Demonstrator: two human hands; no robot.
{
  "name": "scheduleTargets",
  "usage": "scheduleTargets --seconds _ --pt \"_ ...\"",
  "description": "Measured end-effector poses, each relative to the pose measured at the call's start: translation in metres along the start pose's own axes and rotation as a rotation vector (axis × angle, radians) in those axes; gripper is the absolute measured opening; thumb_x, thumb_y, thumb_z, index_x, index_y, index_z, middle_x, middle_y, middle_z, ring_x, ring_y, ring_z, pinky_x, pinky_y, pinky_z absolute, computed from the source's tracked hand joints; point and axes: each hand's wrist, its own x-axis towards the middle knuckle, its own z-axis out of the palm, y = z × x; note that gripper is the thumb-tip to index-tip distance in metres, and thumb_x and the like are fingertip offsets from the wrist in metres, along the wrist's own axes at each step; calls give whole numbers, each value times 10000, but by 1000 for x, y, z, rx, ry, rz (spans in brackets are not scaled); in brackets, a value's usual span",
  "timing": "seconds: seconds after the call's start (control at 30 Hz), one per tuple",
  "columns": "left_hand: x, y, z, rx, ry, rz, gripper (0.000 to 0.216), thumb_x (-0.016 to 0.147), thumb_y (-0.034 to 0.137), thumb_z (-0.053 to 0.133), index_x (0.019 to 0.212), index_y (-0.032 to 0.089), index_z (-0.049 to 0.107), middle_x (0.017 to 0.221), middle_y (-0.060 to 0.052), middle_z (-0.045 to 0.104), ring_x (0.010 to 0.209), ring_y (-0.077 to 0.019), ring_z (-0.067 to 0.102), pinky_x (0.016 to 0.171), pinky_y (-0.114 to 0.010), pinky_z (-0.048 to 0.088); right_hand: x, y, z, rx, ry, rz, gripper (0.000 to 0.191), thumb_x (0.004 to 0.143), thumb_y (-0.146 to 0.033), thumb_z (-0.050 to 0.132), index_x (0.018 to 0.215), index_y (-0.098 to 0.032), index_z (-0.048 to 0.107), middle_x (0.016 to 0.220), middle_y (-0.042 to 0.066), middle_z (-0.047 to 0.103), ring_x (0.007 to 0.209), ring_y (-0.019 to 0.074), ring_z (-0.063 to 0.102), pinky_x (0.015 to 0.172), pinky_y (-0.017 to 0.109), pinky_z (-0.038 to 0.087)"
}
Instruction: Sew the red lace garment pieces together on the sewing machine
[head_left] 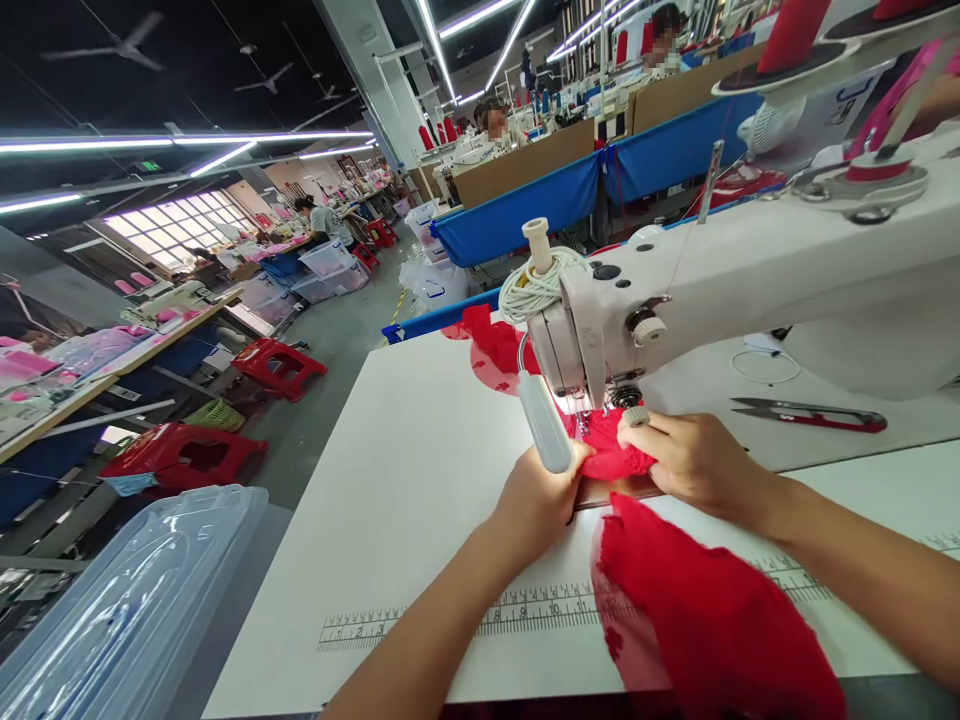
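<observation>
Red fabric (705, 590) with a sheer edge runs from the table's front edge up under the needle area of a white sewing machine (720, 260). More of it lies bunched behind the machine head. My left hand (541, 495) is at the left of the needle, its fingers closed on the fabric and partly hidden by a small lamp (546, 422). On the right, my right hand (694, 462) pinches a gathered part of the same fabric, close to the presser foot. Thread snips (814, 413) lie on the machine bed beyond my right hand.
A printed ruler (525, 608) runs along the front of the white table (382, 480). Left of it stand a clear plastic bin (142, 600) and red stools (184, 455). Thread cones (795, 35) rise at upper right. Other people sit at machines behind blue cloth (525, 215).
</observation>
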Motion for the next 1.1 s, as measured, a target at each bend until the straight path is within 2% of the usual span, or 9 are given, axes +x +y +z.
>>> scheduleTargets --seconds 0.1,0.17,0.3,0.43,0.53,0.67,0.73,0.9,1.1 --pt "6 1 -8 -415 -116 -303 168 862 117 361 835 196 507 498 62 423 414 -118 499 443 -233 415 0 0 1 144 1 106 183 763 -71 396 789 -210 513 719 16 573 546 138 488 473 245 325" --pt "9 0 -10 -588 -143 -446 107 874 177 397 838 203 493 477 70 409 380 -126 498 389 -229 395 -1 -1 0 244 -4 170 228 773 -76 371 878 -212 520 783 33 609 620 164 552 525 257 386" --pt "10 -1 -11 -661 -171 -477 39 825 180 474 830 202 506 522 66 423 415 -113 496 404 -224 409 0 -3 -7 417 -15 256 200 758 -78 355 835 -239 445 676 -7 569 541 158 529 523 267 421" --pt "7 1 -12 -581 -197 -353 135 748 102 495 834 206 501 604 60 419 499 -104 469 452 -225 397 4 -6 -10 507 10 302 178 783 -81 333 789 -251 385 633 -27 530 503 139 511 505 250 432" --pt "6 4 -8 -382 -85 -242 171 729 109 551 727 210 414 648 50 406 578 -110 421 526 -241 386 6 -8 -10 471 96 280 177 803 -86 326 778 -255 374 644 -21 507 517 143 475 496 253 409" --pt "6 4 6 -112 87 -141 306 763 210 594 668 220 303 696 23 404 645 -134 398 609 -274 405 6 -9 -11 504 85 264 160 838 -106 350 778 -254 360 651 -23 467 531 145 413 503 257 390" --pt "5 2 14 9 139 -100 291 797 241 564 667 223 304 697 18 396 645 -141 392 618 -283 402 6 -10 -12 540 46 254 151 848 -119 365 777 -252 373 664 -18 472 544 147 413 517 260 404" --pt "2 -6 24 149 186 -47 244 774 135 483 648 220 293 685 6 415 633 -143 397 580 -269 366 6 -10 -14 596 4 217 184 825 -80 349 814 -251 417 715 1 504 584 149 463 558 256 453" --pt "-1 -9 27 432 261 177 174 700 32 432 658 200 418 688 -25 498 607 -155 437 514 -272 324 0 -5 -9 404 21 105 259 767 -16 350 858 -236 453 774 24 555 637 157 519 544 251 424"
